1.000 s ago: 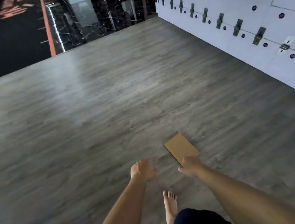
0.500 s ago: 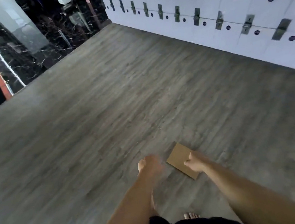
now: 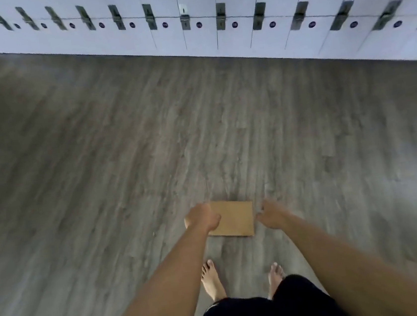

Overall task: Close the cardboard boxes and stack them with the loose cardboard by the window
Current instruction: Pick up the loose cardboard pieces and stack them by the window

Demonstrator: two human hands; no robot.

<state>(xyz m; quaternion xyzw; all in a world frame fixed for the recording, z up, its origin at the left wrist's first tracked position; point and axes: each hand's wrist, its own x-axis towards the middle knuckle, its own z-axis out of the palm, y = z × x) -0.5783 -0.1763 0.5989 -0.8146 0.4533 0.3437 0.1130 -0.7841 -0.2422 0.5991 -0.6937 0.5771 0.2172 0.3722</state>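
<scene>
You stand barefoot on a grey wood-grain floor (image 3: 99,170), both arms reaching down toward a flat piece of brown cardboard (image 3: 235,218) in the lower centre of the frame. Your left hand (image 3: 201,217) covers the cardboard's left edge, fingers curled under so that its back faces the camera; you cannot tell from this angle whether it has the sheet pinched or only rests against it. Your right hand (image 3: 271,214) sits just beside the cardboard's right edge, fingers loosely spread and bent, holding nothing, its fingertips at or almost at the edge. Your bare feet (image 3: 212,282) show below the sheet, above dark shorts (image 3: 259,313). Across the top of the frame runs a bank of white lockers (image 3: 237,6) with metal latches and round dark number tags.
</scene>
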